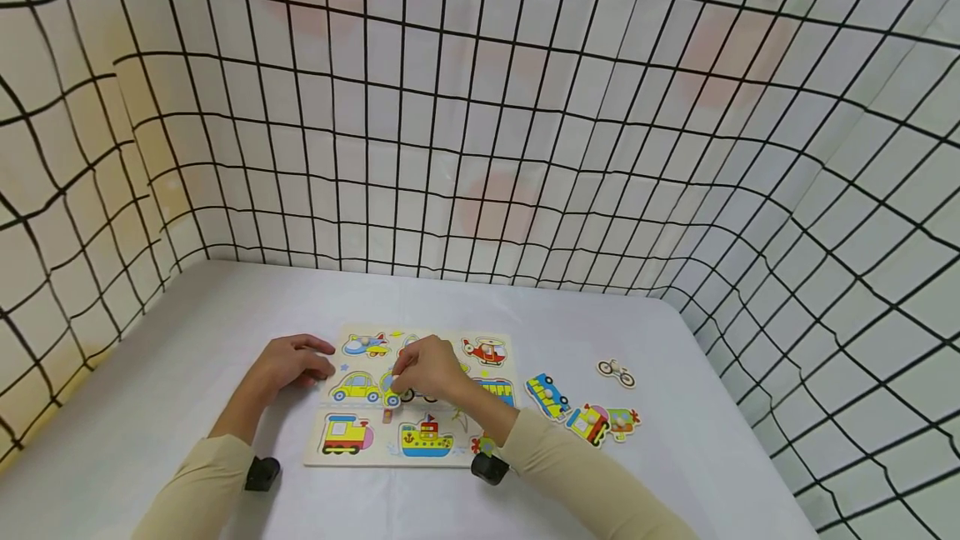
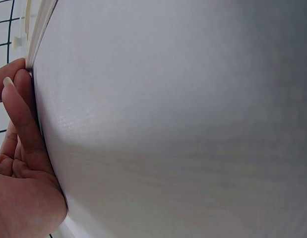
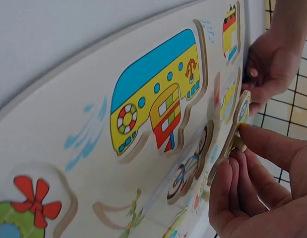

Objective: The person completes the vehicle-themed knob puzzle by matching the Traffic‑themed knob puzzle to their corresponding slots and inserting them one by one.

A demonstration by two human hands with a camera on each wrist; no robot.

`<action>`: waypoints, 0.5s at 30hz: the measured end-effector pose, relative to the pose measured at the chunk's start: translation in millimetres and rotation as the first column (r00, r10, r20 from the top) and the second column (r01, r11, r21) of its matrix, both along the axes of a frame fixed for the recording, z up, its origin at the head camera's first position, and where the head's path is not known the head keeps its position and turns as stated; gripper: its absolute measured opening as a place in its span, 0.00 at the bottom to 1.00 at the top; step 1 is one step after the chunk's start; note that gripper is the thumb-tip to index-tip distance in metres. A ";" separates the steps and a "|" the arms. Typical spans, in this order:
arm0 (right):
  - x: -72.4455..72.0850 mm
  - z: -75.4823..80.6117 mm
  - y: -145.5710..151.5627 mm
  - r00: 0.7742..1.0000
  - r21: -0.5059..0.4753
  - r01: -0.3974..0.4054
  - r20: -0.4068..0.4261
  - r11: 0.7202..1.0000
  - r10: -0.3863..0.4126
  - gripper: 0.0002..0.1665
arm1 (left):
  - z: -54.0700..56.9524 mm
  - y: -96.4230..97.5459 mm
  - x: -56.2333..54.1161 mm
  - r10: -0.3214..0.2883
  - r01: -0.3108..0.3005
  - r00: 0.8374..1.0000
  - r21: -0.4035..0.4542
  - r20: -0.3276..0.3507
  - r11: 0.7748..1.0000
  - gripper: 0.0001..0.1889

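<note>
While the right hand [image 1: 429, 369] pinches a car [image 1: 389, 391] and the left hand [image 1: 292, 363] lies relaxed, plane [image 1: 366, 345] and helicopter [image 1: 486, 351] seem placed; bus [image 1: 548, 396], train [image 1: 588, 424], submarine [image 1: 622, 423], bike [image 1: 617, 373] sit unplaced, right.

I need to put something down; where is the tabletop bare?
Bare cloth runs behind the puzzle board to the back wall, left of the left hand, and right of the bicycle piece. Crowded: right of the board, where bus piece, train piece and green propeller piece huddle, and over the board, where the right hand pinches the yellow car piece.
</note>
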State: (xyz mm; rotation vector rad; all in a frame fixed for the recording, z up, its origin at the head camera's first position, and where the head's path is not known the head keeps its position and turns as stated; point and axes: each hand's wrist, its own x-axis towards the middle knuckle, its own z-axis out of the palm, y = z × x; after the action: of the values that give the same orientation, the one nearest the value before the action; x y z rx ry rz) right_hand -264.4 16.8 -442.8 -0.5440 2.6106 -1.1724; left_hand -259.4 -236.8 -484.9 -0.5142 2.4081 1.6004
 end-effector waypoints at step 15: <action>4.0 -5.8 -25.1 1.000 0.067 0.006 -0.013 0.998 -0.005 0.08 | 4.1 0.7 1.6 -0.041 0.040 0.999 -0.008 -0.020 0.999 0.21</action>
State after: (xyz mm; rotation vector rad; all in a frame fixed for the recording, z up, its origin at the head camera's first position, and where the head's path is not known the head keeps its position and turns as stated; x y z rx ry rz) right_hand -260.3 -8.3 -448.6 -0.5333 2.6534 -1.0817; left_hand -257.8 -236.1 -480.8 -0.4500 2.4244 1.5874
